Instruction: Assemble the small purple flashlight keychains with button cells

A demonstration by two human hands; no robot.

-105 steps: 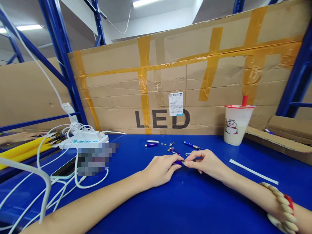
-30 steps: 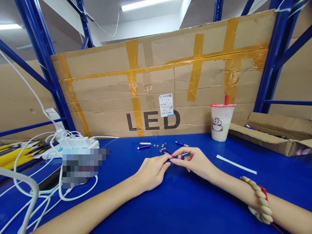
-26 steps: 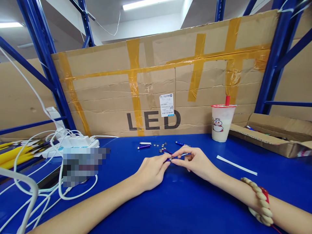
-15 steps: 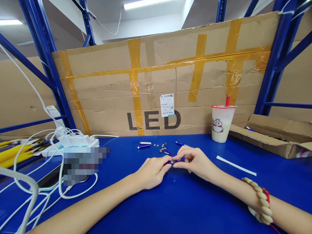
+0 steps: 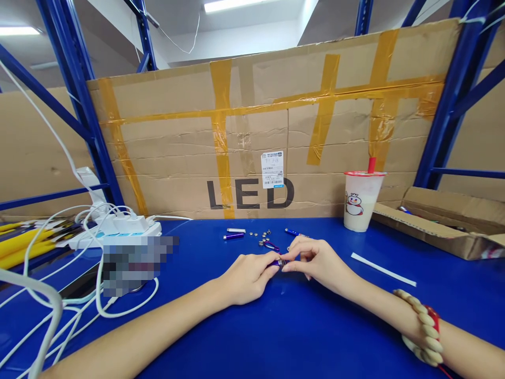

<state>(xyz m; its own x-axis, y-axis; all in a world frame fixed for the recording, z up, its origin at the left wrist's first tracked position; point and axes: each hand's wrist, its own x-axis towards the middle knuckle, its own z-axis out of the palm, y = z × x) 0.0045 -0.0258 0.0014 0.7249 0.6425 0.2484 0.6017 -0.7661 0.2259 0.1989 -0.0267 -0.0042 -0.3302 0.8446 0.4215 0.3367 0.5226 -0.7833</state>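
My left hand (image 5: 248,279) rests on the blue table, fingers closed around a small purple metal tube (image 5: 276,262) with a silvery end. From the other side, the thumb and index finger of my right hand (image 5: 311,258) pinch at that silvery end; any tiny part between them is too small to make out. Just beyond the hands lie a dark purple clip or loop (image 5: 271,246) and several small silver button cells (image 5: 264,240). Farther left are a purple tube (image 5: 233,236) and a whitish tube (image 5: 235,230). A blue pen-like tube (image 5: 292,231) lies behind my right hand, partly covered.
A drink cup (image 5: 359,202) with a red straw stands at the back right, beside an open cardboard box (image 5: 437,231). A white strip (image 5: 382,269) lies nearer. Left are a power strip (image 5: 130,226), white cables (image 5: 98,310) and a pixelated patch. Cardboard (image 5: 177,158) closes the back.
The view has shifted very slightly. Both hands keep the same hold on the purple tube, with hardly any visible movement.
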